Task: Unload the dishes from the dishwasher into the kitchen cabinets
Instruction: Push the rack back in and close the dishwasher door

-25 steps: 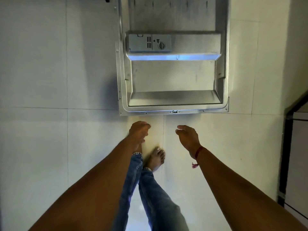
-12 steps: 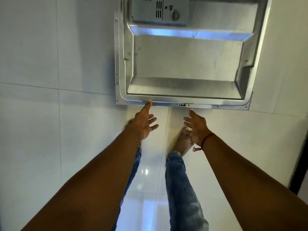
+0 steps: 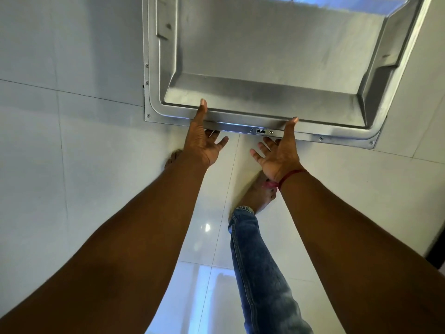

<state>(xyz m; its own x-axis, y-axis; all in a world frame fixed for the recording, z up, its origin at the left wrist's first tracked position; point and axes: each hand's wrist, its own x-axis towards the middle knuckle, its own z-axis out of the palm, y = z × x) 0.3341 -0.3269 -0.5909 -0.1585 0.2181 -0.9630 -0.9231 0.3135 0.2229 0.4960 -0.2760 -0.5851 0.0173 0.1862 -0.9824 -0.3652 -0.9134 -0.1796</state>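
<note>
The dishwasher door fills the top of the view, from 11 o'clock to 1 o'clock. It is open, with its shiny metal inside facing up. A small black latch sits in the middle of its near edge. Little screws run along the rim.

Both arms reach straight out to that near edge. The left hand is just toward 12 o'clock from the middle of the view. Its thumb lies flat on top of the rim. Its fingers are spread wide and straight below the edge, and they are not curled round anything. The right hand is at 2 o'clock from the middle. Its thumb tip touches the rim just at 3 o'clock from the latch. Its fingers are spread open too, palm turned up. I cannot tell if any fingertips touch the underside of the door. A red thread is tied round the right wrist.

The floor has big, pale, shiny tiles. A leg in blue jeans comes up from 6 o'clock. Its bare foot stands below the right hand. Toes of the other foot peek out at 9 o'clock from the left wrist. A dark strip shows at 4 o'clock.
</note>
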